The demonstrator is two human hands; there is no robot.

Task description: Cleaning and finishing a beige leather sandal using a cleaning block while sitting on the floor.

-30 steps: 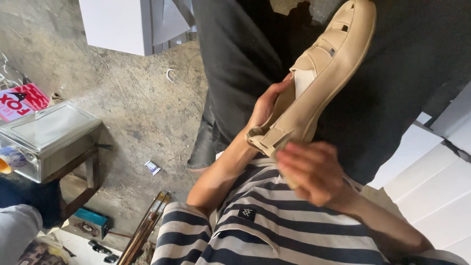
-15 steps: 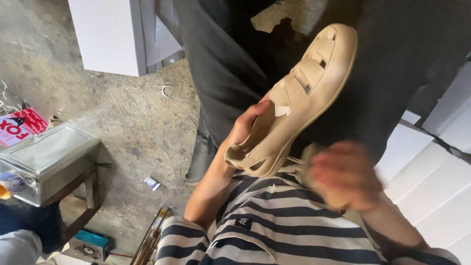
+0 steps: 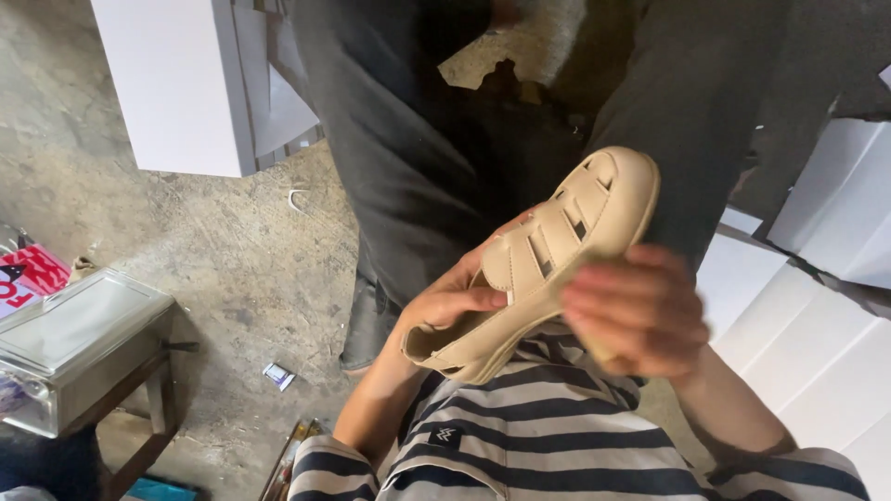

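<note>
- Two hands hold one beige sandal [image 3: 548, 260] above a striped shirt [image 3: 538, 436].
- Left hand [image 3: 455, 301] fingers pinch the sandal's heel straps.
- Right hand [image 3: 636, 311], blurred, presses curled fingers against the sandal's sole.

sandal [image 3: 548, 255] between hands | left hand [image 3: 455, 301] under | right hand [image 3: 636, 311] right

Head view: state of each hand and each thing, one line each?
Beige strappy cut-out sandal: held up off the lap, tilted, toe end up.
Left hand: gripping the sandal's heel end.
Right hand: blurred, against the sandal's side.
Metal box with clear lid: closed, on a wooden stand.
White cardboard box: standing on concrete floor.
</note>
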